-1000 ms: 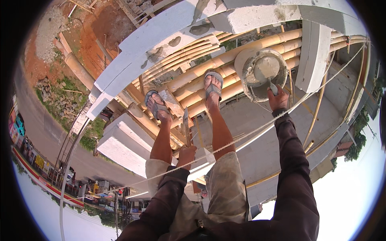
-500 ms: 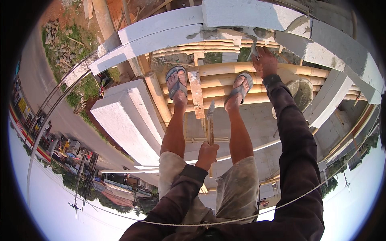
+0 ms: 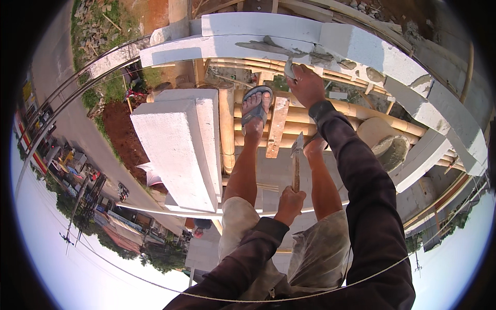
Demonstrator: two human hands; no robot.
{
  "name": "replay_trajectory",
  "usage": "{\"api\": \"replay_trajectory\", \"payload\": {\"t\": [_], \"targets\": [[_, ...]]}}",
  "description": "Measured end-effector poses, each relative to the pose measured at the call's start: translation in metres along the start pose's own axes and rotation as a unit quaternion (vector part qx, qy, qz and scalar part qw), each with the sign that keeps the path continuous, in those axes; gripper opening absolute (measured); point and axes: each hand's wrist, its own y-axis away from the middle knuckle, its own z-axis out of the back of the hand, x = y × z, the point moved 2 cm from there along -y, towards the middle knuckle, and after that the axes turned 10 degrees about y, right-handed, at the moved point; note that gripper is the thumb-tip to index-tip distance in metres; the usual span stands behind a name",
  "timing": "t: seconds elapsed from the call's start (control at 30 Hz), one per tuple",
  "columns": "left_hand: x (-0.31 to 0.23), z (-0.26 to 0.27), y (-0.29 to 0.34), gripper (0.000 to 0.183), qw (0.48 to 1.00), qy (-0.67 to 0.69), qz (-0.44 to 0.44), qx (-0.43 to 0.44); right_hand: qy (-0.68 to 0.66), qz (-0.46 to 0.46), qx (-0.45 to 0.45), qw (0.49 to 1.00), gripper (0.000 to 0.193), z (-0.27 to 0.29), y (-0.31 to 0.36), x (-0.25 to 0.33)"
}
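Your left hand [image 3: 291, 205] has its fingers closed around the wooden handle of one hammer [image 3: 296, 168], head up, in front of your shins. Your right hand [image 3: 307, 87] has its fingers curled tightly on one trowel [image 3: 289, 68], its blade at the lower edge of the white block wall [image 3: 232, 26], just below smeared grey mortar [image 3: 276, 47]; you cannot tell whether it touches. One bucket [image 3: 373, 133] sits toward the right end of the bamboo poles [image 3: 361, 110]. One board [image 3: 278, 129] crosses them between your two sandalled feet. Two long white blocks [image 3: 168, 150] stand by their left end. Any lettering on the roadside buildings [image 3: 124, 219] is too small to read.
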Motion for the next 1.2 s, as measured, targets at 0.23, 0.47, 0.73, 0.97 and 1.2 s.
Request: {"api": "replay_trajectory", "payload": {"t": [0.23,0.47,0.73,0.97,1.2], "targets": [[-0.002,0.002,0.002,0.036,0.999,0.030,0.013,0.018,-0.005,0.073,0.018,0.997,0.031,-0.024,-0.032,0.050],[-0.002,0.005,0.000,0.030,0.997,0.055,0.019,0.048,0.043,0.072,0.059,0.995,0.030,-0.028,-0.032,0.050],[-0.002,0.007,-0.001,0.023,0.998,0.054,0.019,0.029,0.029,-0.015,0.048,0.998,0.028,-0.005,-0.004,0.005],[0.000,0.007,-0.005,0.019,0.998,0.035,0.044,0.026,0.096,-0.119,0.003,0.988,0.025,0.025,0.057,-0.083],[0.003,0.008,-0.008,0.021,1.000,0.001,0.027,0.016,0.087,-0.225,-0.009,0.970,0.026,0.051,0.112,-0.162]]}}
